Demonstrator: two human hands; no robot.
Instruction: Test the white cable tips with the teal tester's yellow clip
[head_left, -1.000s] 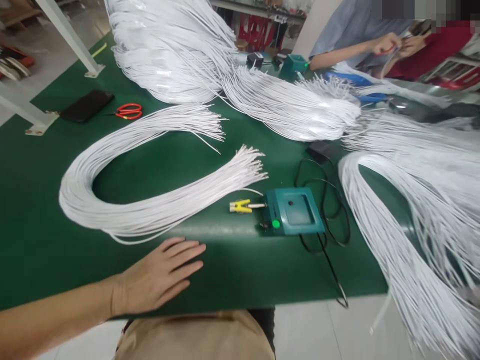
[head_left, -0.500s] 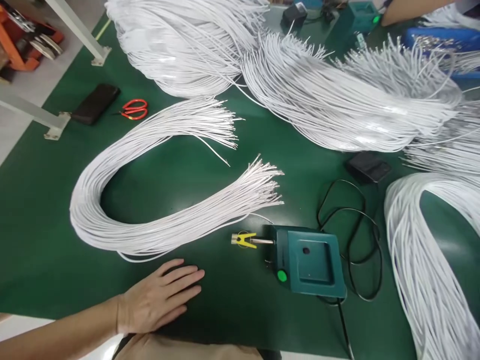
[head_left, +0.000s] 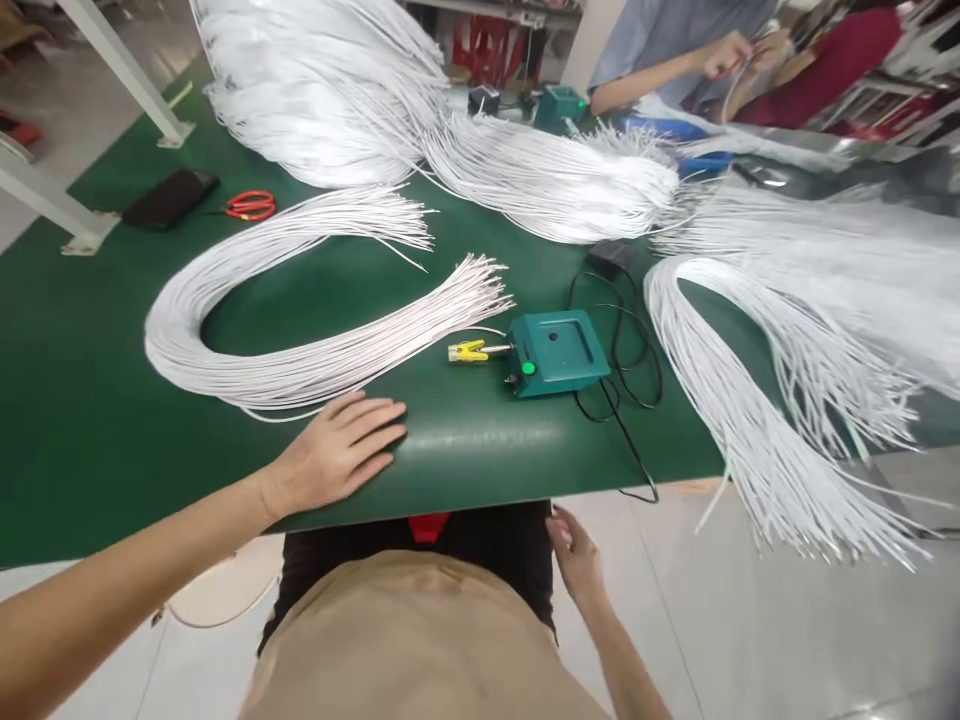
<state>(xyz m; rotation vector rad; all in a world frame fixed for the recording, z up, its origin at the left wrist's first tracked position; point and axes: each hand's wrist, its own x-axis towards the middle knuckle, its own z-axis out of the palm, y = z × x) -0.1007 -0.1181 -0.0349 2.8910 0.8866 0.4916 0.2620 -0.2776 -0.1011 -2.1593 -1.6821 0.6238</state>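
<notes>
My left hand (head_left: 341,450) lies flat on the green table (head_left: 90,420), fingers spread, holding nothing, just in front of a curved bundle of white wires (head_left: 247,300). My right hand (head_left: 576,552) hangs below the table edge beside my lap, fingers loosely apart and empty. A small teal box (head_left: 559,352) with a green button and a yellow clip (head_left: 469,351) at its left sits right of the bundle's cut ends. A black cable (head_left: 622,370) loops from the box over the edge.
Big heaps of white wires (head_left: 330,90) cover the far side, and another bundle (head_left: 750,400) hangs off the right edge. Red scissors (head_left: 250,205) and a black phone (head_left: 171,198) lie far left. Other people (head_left: 675,50) work across the table near a second teal box (head_left: 559,105).
The view has pulled back and tilted up. My right hand has come into sight below the table edge. My left hand stays flat in the same spot on the table.
</notes>
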